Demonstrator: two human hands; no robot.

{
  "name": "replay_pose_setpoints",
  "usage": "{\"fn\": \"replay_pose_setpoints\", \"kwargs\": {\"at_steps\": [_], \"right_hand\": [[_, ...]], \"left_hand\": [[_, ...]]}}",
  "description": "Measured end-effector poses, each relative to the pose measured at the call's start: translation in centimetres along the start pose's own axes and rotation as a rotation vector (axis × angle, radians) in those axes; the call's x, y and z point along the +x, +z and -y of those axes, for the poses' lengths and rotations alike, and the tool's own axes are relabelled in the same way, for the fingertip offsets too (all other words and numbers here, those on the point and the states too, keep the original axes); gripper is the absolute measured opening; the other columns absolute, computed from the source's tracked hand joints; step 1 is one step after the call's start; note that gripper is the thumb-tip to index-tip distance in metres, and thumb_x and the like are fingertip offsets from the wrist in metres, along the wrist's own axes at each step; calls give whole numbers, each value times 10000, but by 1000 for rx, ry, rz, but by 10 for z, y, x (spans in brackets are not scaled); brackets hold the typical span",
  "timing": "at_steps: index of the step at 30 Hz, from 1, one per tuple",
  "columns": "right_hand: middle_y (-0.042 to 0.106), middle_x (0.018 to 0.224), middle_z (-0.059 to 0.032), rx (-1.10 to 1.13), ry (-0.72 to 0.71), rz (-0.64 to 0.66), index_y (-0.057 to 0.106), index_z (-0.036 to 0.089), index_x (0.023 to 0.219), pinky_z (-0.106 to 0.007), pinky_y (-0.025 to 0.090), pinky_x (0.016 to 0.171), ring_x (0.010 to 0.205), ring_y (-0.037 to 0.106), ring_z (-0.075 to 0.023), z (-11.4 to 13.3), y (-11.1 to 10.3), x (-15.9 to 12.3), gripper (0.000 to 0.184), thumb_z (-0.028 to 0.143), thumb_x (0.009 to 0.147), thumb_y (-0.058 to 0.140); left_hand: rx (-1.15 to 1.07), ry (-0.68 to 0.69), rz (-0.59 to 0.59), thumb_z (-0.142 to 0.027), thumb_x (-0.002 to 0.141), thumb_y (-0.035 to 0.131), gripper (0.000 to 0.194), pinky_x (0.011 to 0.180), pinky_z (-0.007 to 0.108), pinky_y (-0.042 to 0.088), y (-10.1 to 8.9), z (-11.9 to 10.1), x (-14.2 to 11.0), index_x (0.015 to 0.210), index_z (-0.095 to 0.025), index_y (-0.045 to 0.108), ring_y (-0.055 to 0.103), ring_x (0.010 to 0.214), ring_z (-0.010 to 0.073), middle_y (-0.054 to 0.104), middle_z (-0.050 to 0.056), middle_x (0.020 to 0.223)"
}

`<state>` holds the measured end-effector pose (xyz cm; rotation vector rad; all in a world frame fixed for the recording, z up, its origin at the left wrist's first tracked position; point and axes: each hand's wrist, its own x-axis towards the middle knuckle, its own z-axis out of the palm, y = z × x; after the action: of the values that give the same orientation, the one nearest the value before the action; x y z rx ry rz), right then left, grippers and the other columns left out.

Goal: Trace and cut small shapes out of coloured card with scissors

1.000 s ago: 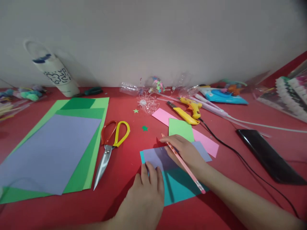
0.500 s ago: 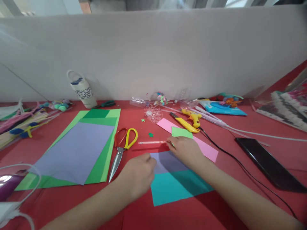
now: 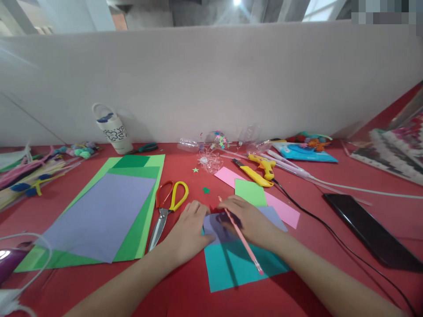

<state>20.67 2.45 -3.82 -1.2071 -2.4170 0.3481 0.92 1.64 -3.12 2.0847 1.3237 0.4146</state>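
Note:
A pink pencil rests slantwise in my right hand, its eraser end towards me and its tip pointing away. Beneath that hand lies a purple paper piece on top of a teal sheet. My left hand lies at the left edge of these papers, fingers extended and thumb apart over the purple piece. To its left are scissors with one red and one yellow handle loop. Just beyond my right hand sit a light green square and a pink strip.
Green and purple sheets cover the left side. A yellow cutter and yellow glue gun lie behind the hands; the gun's black cord runs right, near a black phone. A white bottle stands by the grey partition.
The pencil has swung from lying sideways above the papers to slanting towards me in my right hand. My left hand has shifted slightly up and left, its fingers now straighter.

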Motion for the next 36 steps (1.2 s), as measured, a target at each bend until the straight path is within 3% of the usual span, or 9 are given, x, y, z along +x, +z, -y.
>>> {"fn": "replay_pose_setpoints", "kwargs": {"at_steps": [4,7,12,18,21,25,28,31,36], "right_hand": [[674,992,-83,-65,99,-63,561,168,1091,-257,485,761,896,625,-178,-2,-9,2,224,138,893,461],[685,940,-128,-225,228,-91,584,117,1082,-299,460,724,850,638,-225,-12,-22,7,263,109,903,392],[696,737,-172,-471,278,75,684,98,779,-320,385,626,754,647,-294,-19,-27,19,206,103,854,492],[704,635,-122,-534,253,218,683,114,835,-275,306,485,607,668,-269,-10,-24,20,148,67,774,557],[726,727,-85,-495,140,199,637,141,1030,-274,357,507,652,680,-241,5,-21,38,222,121,833,537],[707,1018,-77,-414,-179,209,628,149,1055,-271,447,752,928,651,-186,32,7,91,211,100,911,481],[673,1100,-72,-392,-402,240,620,132,1079,-277,425,887,1046,592,-175,47,37,130,201,99,926,495],[667,1049,-60,-405,-520,264,629,123,1018,-366,450,886,1014,596,-196,52,54,151,141,137,928,521],[662,1020,-63,-355,-577,270,624,153,961,-325,425,843,988,573,-204,51,39,154,136,87,895,525]], "left_hand": [[-191,-60,6,-109,687,467,210,785,337,404,-2,2,1,871,-207,444,511,862,196,512,23,883],[-365,-89,148,-156,722,465,166,611,262,426,-9,5,-1,881,-204,468,547,653,138,534,-19,770],[-540,-121,446,-181,677,536,98,395,187,340,-19,10,-3,775,-181,535,469,399,81,488,-67,542],[-650,-133,611,-135,660,508,142,345,162,323,-28,15,0,787,-193,533,408,314,66,468,-97,436],[-678,-143,695,-162,708,520,121,345,156,319,-44,17,-3,818,-211,534,426,305,65,476,-102,445],[-655,-155,914,-220,757,581,97,348,161,329,-63,19,-11,854,-224,580,484,337,71,550,-80,528],[-654,-159,848,-271,736,645,136,352,151,343,-66,25,-11,843,-217,583,488,339,63,554,-86,526],[-661,-157,758,-292,711,675,176,353,141,346,-62,31,-6,791,-203,546,465,318,49,549,-95,506],[-716,-119,692,-349,735,670,234,381,146,358,-61,34,-1,842,-195,530,496,357,42,576,-82,594]]}}
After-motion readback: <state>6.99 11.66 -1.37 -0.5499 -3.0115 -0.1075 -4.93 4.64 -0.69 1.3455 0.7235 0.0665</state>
